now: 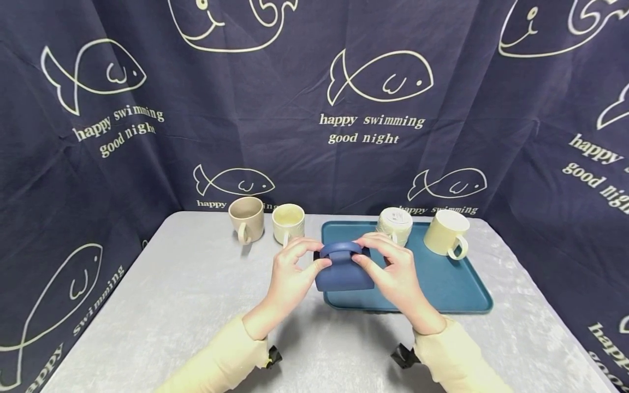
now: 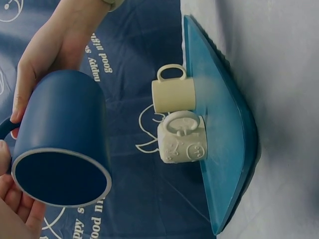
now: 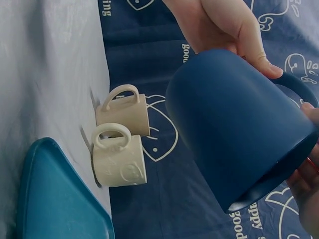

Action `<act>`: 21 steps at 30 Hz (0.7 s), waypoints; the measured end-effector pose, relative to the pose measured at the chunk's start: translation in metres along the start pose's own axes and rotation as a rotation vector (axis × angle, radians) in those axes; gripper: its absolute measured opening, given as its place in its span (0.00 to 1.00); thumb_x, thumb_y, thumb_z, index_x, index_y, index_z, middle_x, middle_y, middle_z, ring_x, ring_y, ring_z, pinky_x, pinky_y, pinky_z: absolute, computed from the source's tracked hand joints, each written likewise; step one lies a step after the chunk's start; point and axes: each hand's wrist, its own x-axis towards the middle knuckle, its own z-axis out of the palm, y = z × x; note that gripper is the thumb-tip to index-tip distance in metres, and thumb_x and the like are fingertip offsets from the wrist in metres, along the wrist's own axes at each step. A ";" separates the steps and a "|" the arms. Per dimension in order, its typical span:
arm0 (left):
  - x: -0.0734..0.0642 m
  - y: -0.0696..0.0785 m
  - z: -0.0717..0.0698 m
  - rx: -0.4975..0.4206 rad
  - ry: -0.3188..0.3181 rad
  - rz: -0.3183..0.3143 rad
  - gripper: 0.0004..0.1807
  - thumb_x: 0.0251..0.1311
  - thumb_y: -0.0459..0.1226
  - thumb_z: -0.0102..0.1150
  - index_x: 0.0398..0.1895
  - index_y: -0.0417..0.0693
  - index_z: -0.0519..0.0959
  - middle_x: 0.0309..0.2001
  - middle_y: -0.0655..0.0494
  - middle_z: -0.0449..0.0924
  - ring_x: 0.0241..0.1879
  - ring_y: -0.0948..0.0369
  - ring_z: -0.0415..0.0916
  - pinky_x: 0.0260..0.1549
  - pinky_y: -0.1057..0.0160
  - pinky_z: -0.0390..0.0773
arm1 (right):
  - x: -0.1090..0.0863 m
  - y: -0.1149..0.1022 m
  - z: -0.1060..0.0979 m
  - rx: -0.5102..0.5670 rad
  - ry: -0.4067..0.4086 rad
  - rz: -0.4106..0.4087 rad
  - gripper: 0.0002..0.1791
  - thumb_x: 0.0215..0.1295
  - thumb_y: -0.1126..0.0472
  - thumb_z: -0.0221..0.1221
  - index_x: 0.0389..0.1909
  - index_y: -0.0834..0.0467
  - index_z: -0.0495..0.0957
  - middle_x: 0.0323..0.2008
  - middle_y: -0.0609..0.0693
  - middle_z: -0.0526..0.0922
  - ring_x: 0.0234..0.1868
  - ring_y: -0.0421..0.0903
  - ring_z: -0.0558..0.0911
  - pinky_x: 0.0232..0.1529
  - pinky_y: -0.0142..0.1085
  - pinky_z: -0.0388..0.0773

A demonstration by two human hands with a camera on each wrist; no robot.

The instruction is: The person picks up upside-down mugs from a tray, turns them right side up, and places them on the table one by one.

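Both forearms reach forward from the near side of the tray (image 1: 442,278), in cream sleeves (image 1: 223,352), wrists turned inward so that the hands meet over its left part. The left hand (image 1: 293,268) bends thumb and fingers to grip the blue mug (image 1: 346,277) at the left end of its handle (image 1: 340,248); the right hand (image 1: 393,266) grips the other end the same way. The mug is held up off the tray, above its left side, tipped over with the handle uppermost; its mouth shows in the left wrist view.

Toward the tray's far edge, a white mug (image 1: 395,225) stands upside down on it, and a yellow mug (image 1: 444,234) stands by the far right corner. Left of the tray, on the table (image 1: 196,305), are a cream mug (image 1: 288,221) and, farther left, a beige mug (image 1: 249,221). The tray has a low raised rim; its surface spreads rightward from the right hand, and tabletop runs along its left and near sides. A dark curtain (image 1: 275,109) rises behind the tray.
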 end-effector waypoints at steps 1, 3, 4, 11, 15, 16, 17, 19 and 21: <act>-0.001 -0.004 0.000 0.007 -0.013 -0.004 0.13 0.39 0.28 0.73 0.32 0.38 0.83 0.34 0.48 0.83 0.40 0.54 0.78 0.46 0.61 0.75 | 0.001 0.000 0.000 -0.009 -0.003 -0.006 0.17 0.37 0.84 0.66 0.32 0.70 0.81 0.31 0.60 0.82 0.39 0.45 0.81 0.46 0.25 0.75; -0.002 -0.012 -0.001 0.011 -0.040 -0.008 0.13 0.41 0.31 0.74 0.33 0.41 0.83 0.35 0.51 0.83 0.41 0.56 0.78 0.48 0.62 0.75 | 0.002 -0.001 -0.001 -0.023 -0.011 -0.019 0.17 0.36 0.83 0.67 0.32 0.69 0.81 0.31 0.60 0.82 0.38 0.46 0.81 0.47 0.25 0.75; -0.003 -0.014 -0.002 0.015 -0.054 -0.006 0.13 0.42 0.32 0.73 0.34 0.43 0.83 0.35 0.53 0.83 0.42 0.57 0.77 0.48 0.62 0.74 | 0.003 -0.001 -0.002 -0.026 -0.017 -0.023 0.17 0.36 0.83 0.67 0.32 0.69 0.81 0.31 0.59 0.82 0.38 0.46 0.81 0.47 0.25 0.74; 0.001 -0.013 -0.010 0.038 -0.158 -0.006 0.12 0.47 0.37 0.72 0.36 0.45 0.83 0.36 0.58 0.83 0.42 0.61 0.77 0.46 0.64 0.75 | 0.011 -0.004 -0.005 -0.049 -0.080 -0.069 0.17 0.37 0.81 0.68 0.32 0.67 0.82 0.30 0.56 0.83 0.36 0.47 0.81 0.46 0.26 0.74; 0.005 -0.010 -0.016 0.041 -0.228 -0.029 0.12 0.47 0.38 0.71 0.37 0.46 0.83 0.36 0.59 0.83 0.42 0.62 0.77 0.46 0.64 0.75 | 0.015 -0.006 -0.008 -0.074 -0.108 -0.091 0.16 0.37 0.80 0.69 0.32 0.66 0.82 0.31 0.55 0.83 0.36 0.47 0.81 0.47 0.26 0.74; 0.006 -0.010 -0.017 0.047 -0.244 -0.036 0.13 0.47 0.38 0.72 0.37 0.47 0.82 0.36 0.60 0.83 0.42 0.63 0.77 0.46 0.64 0.75 | 0.015 -0.005 -0.009 -0.075 -0.114 -0.097 0.17 0.37 0.80 0.69 0.32 0.66 0.82 0.31 0.55 0.83 0.36 0.47 0.81 0.47 0.26 0.74; 0.008 -0.009 -0.019 0.053 -0.260 -0.042 0.13 0.47 0.39 0.72 0.37 0.48 0.82 0.36 0.60 0.83 0.41 0.64 0.77 0.46 0.64 0.75 | 0.016 -0.004 -0.009 -0.074 -0.120 -0.103 0.17 0.37 0.80 0.69 0.32 0.65 0.83 0.31 0.55 0.83 0.36 0.46 0.81 0.47 0.26 0.74; 0.010 -0.008 -0.022 0.061 -0.294 -0.056 0.14 0.47 0.40 0.72 0.38 0.49 0.82 0.36 0.61 0.83 0.41 0.65 0.78 0.46 0.62 0.75 | 0.015 0.002 -0.011 -0.070 -0.133 -0.117 0.17 0.37 0.79 0.69 0.33 0.64 0.83 0.31 0.54 0.83 0.37 0.46 0.81 0.47 0.26 0.73; 0.013 -0.006 -0.024 0.067 -0.330 -0.072 0.15 0.47 0.41 0.72 0.39 0.50 0.82 0.36 0.62 0.83 0.41 0.66 0.78 0.46 0.61 0.75 | 0.014 0.010 -0.012 -0.067 -0.145 -0.132 0.18 0.37 0.78 0.70 0.34 0.63 0.83 0.32 0.52 0.83 0.37 0.45 0.81 0.48 0.26 0.73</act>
